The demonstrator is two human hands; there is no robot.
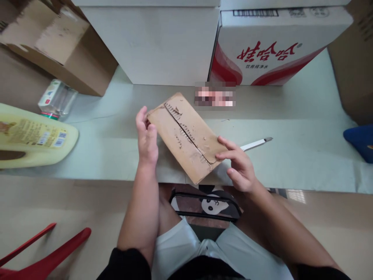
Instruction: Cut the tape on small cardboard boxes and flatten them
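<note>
A small brown cardboard box (186,136) is tilted over the near part of the table, between my two hands. A slit runs along its upper face, with torn paper and scuffed tape marks beside it. My left hand (147,138) grips the box at its left end, some fingertips hidden behind the corner. At the opposite end, my right hand (239,163) has its fingers on the box's right corner, thumb apart from them. A white utility knife (254,144) lies on the table just beyond my right hand, its handle end partly hidden.
Large white cartons (171,46) line the back, one with red lettering (268,54). On the left are an open brown carton (87,58), a clear bottle (60,99) and a yellow jug (37,136). A blue object (359,142) sits right. A red chair (58,252) stands lower left.
</note>
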